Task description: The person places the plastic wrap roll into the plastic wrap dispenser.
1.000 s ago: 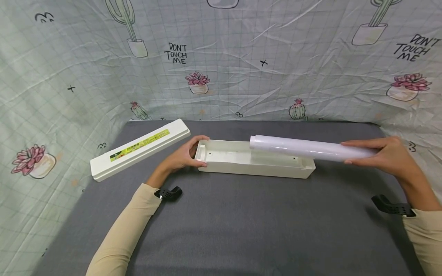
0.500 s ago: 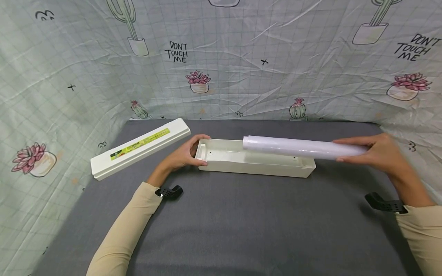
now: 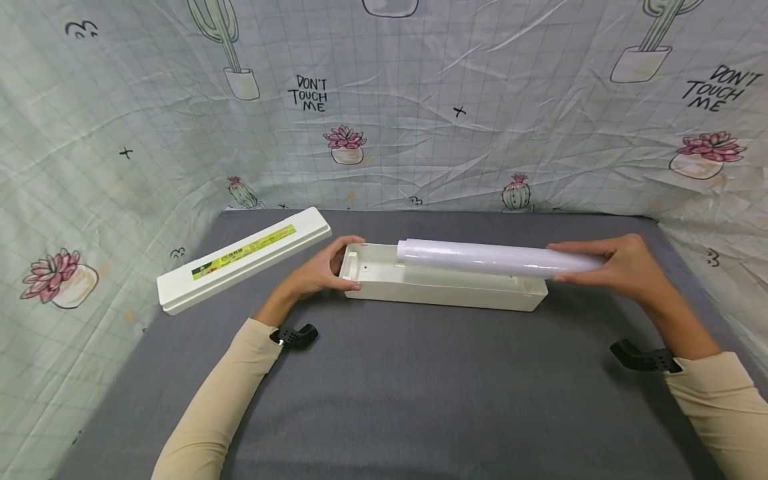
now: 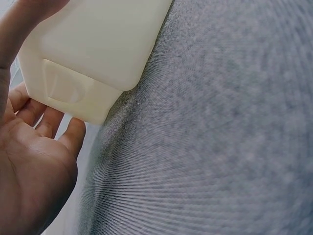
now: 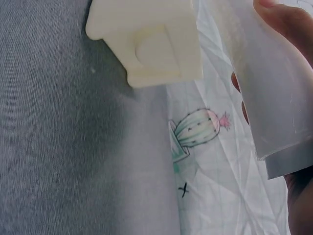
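My left hand (image 3: 318,270) grips the left end of a long white plastic box (image 3: 444,295), thumb on the near side and fingers behind. The box lies on the table with its top off. In the left wrist view the same hand (image 4: 39,161) spans the end of the box (image 4: 93,54). My right hand (image 3: 618,267) pinches the right end of a roll of clear plastic wrap (image 3: 474,257), which is held over the box, its left part overlapping the opening. The right wrist view shows the roll (image 5: 274,93) between thumb and fingers, apart from the box end (image 5: 151,44).
A white lid (image 3: 243,260) with a yellow-green label lies slanted on the table, left of the box. The grey cloth table (image 3: 420,387) meets a cactus-printed curtain (image 3: 408,153) at the back and sides.
My right hand has carried the roll leftward, so that more of it is over the box. The left hand, box and lid stay in place.
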Tool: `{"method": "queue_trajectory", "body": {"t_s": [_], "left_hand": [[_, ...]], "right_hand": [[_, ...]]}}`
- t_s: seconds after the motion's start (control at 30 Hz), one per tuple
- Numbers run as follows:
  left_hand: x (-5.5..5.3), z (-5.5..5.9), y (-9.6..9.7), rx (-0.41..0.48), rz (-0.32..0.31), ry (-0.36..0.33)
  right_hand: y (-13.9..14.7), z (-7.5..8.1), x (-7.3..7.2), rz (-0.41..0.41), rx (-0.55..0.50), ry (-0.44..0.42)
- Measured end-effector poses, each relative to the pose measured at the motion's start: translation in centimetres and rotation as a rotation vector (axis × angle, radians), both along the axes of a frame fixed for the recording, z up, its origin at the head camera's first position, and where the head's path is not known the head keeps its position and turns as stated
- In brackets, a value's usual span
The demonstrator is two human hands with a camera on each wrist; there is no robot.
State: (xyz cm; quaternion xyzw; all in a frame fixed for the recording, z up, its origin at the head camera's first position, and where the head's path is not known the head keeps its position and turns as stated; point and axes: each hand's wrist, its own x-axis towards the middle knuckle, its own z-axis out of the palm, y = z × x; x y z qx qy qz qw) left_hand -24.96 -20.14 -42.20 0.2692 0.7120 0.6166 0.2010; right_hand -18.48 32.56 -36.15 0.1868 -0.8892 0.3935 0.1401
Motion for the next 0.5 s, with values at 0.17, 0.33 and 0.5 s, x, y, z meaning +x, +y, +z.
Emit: {"method": "queue_trajectory", "body": {"t_s": [0.17, 0.33, 0.5], "left_hand": [[0.0, -0.1, 0.0, 0.007, 0.004, 0.010], [0.0, -0.1, 0.0, 0.015, 0.001, 0.015], [0.1, 0.0, 0.1, 0.016, 0.003, 0.000]], "right_hand": [[-0.7, 0.1, -0.2, 0.042, 0.013, 0.048], [-1.5, 0.5, 0.0, 0.040, 0.018, 0.019], [-2.3, 0.8, -0.1, 0.039, 0.035, 0.022]]}}
